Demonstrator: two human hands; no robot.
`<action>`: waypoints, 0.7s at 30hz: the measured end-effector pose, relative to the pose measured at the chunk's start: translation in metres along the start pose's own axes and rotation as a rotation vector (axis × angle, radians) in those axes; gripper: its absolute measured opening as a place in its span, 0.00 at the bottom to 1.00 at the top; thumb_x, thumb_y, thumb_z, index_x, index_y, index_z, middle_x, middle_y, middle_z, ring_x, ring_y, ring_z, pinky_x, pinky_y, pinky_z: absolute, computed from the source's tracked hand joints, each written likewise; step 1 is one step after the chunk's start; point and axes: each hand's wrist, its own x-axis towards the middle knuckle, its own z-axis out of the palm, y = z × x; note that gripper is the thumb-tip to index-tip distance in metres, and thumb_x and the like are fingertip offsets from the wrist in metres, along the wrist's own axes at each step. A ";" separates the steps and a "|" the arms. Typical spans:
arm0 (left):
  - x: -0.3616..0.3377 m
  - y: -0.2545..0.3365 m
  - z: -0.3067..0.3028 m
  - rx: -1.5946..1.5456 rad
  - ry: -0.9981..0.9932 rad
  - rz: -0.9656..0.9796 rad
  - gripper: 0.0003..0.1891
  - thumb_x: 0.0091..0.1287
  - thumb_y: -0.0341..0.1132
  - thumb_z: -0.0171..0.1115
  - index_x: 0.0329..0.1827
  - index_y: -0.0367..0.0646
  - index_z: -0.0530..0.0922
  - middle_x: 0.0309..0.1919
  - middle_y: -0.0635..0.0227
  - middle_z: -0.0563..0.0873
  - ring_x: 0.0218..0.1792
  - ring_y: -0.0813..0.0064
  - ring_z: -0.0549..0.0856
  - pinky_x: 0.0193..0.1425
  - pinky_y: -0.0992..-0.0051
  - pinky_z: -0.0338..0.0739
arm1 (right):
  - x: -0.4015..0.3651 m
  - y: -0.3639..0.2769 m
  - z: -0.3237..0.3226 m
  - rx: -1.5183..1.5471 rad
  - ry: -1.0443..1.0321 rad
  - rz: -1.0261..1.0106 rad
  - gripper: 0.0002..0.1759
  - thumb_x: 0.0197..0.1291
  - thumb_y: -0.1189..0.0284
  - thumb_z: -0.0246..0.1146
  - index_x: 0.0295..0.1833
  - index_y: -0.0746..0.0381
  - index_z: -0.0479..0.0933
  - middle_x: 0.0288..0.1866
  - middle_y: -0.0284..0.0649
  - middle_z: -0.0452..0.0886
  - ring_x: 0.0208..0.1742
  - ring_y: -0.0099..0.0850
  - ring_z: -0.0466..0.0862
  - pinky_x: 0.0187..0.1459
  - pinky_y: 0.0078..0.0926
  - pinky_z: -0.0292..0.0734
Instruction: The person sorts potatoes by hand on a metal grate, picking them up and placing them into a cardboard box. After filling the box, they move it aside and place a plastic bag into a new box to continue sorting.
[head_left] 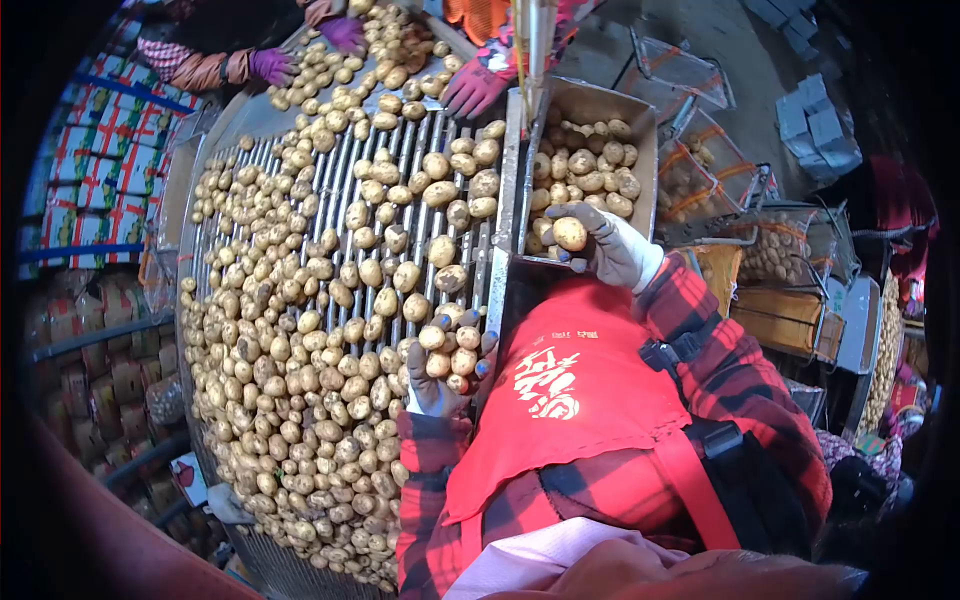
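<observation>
My left hand [441, 372], in a dirty work glove, cups several small potatoes [464, 360] at the right edge of the roller conveyor [408, 150]. My right hand [612, 246], in a white and grey glove, grips one potato [570, 234] above the near end of a cardboard box [651, 170]. More potatoes [585, 163] lie inside that box. Loose potatoes [300, 400] cover most of the rollers to my left, thickest toward the near end.
Co-workers' purple-gloved hand [272, 66] and pink-gloved hand [474, 88] are at the far end. A metal rail [500, 265] edges the conveyor. Mesh crates [700, 170] stand to the right, with stacked printed boxes [100, 165] on the left. A gloved hand [228, 503] shows at lower left.
</observation>
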 end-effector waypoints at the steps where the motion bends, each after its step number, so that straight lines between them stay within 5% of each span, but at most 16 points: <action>1: -0.002 0.001 -0.002 -0.029 -0.008 0.008 0.36 0.73 0.62 0.61 0.77 0.50 0.68 0.74 0.57 0.74 0.66 0.48 0.79 0.57 0.56 0.80 | 0.006 0.001 0.007 -0.005 -0.013 0.013 0.34 0.68 0.45 0.67 0.68 0.59 0.74 0.55 0.38 0.86 0.53 0.32 0.88 0.54 0.31 0.86; 5: -0.009 0.001 -0.010 -0.159 0.001 0.084 0.31 0.76 0.58 0.59 0.75 0.53 0.72 0.75 0.58 0.73 0.67 0.48 0.78 0.59 0.51 0.80 | 0.012 -0.006 0.026 -0.106 -0.061 -0.135 0.33 0.72 0.47 0.64 0.71 0.57 0.72 0.59 0.39 0.85 0.56 0.32 0.87 0.49 0.31 0.86; 8: -0.013 0.006 -0.014 -0.120 0.051 0.066 0.27 0.77 0.56 0.58 0.74 0.54 0.74 0.73 0.60 0.74 0.68 0.49 0.78 0.59 0.52 0.81 | -0.008 -0.035 0.011 0.219 -0.166 -0.157 0.28 0.76 0.53 0.61 0.73 0.56 0.71 0.63 0.44 0.84 0.59 0.37 0.86 0.55 0.38 0.85; 12: -0.003 0.008 -0.017 -0.154 0.106 0.014 0.29 0.73 0.57 0.63 0.72 0.53 0.73 0.71 0.63 0.77 0.69 0.51 0.77 0.57 0.57 0.82 | -0.066 -0.048 -0.022 0.097 0.149 -0.316 0.31 0.75 0.66 0.65 0.78 0.56 0.64 0.70 0.47 0.78 0.61 0.38 0.86 0.57 0.37 0.85; 15: 0.008 0.003 -0.006 -0.068 0.085 -0.025 0.27 0.77 0.57 0.58 0.71 0.53 0.73 0.71 0.61 0.78 0.65 0.52 0.80 0.55 0.56 0.83 | -0.109 -0.040 -0.063 0.089 0.199 -0.281 0.25 0.76 0.60 0.62 0.72 0.58 0.71 0.59 0.44 0.83 0.47 0.32 0.88 0.40 0.23 0.87; 19: 0.014 -0.004 -0.012 -0.125 0.059 -0.074 0.28 0.78 0.57 0.55 0.73 0.49 0.72 0.72 0.55 0.77 0.68 0.44 0.79 0.59 0.51 0.85 | -0.152 -0.005 -0.116 -0.040 0.483 -0.235 0.22 0.78 0.56 0.58 0.67 0.58 0.76 0.51 0.41 0.85 0.42 0.28 0.86 0.32 0.19 0.82; 21: 0.019 -0.004 -0.008 -0.169 -0.011 -0.112 0.28 0.79 0.56 0.55 0.73 0.49 0.73 0.72 0.54 0.76 0.70 0.42 0.76 0.60 0.50 0.84 | -0.159 0.014 -0.132 0.065 0.504 0.004 0.21 0.79 0.55 0.55 0.63 0.58 0.78 0.48 0.39 0.85 0.39 0.27 0.85 0.27 0.18 0.79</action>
